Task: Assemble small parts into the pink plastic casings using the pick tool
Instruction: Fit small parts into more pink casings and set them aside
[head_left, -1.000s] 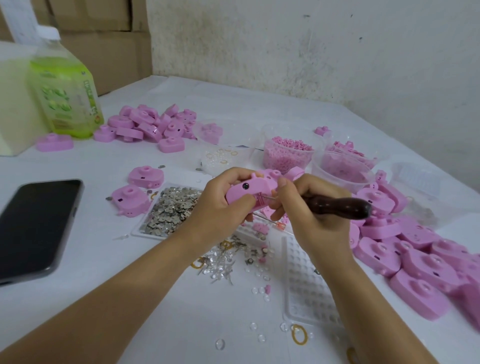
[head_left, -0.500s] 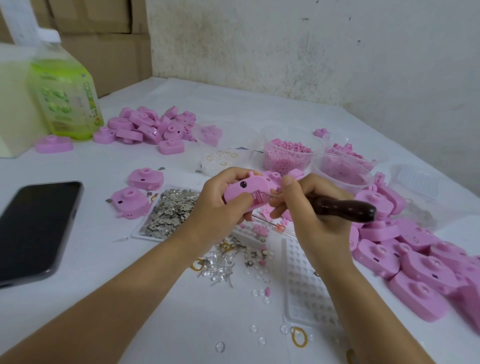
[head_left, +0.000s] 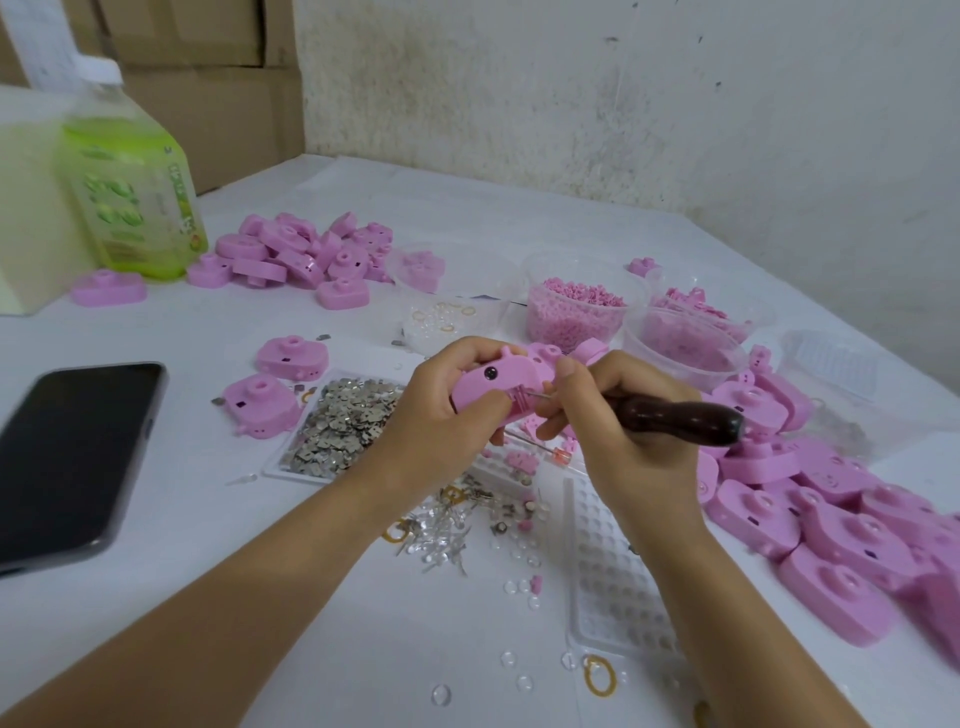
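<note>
The left hand (head_left: 441, 415) is closed around a pink plastic casing with a single black dot (head_left: 491, 387), which is held above the white desk (head_left: 234, 597) at the centre of the view. The right hand (head_left: 618, 436) is wrapped around a thin metal pick tool with a dark wooden handle (head_left: 675, 418), and the needle tip is laid against the ribbed slot at the casing's lower edge. Whether a small part is carried on the tip cannot be told.

A slip is judged to be the main hazard. If the tip is pushed at an angle, the left thumb beside the slot could be pricked or the part flicked out. Loose clear pieces (head_left: 441, 540) and a shallow tray of silver metal pieces (head_left: 343, 426) are spread directly below, so a dropped part would easily be lost among them.
</note>
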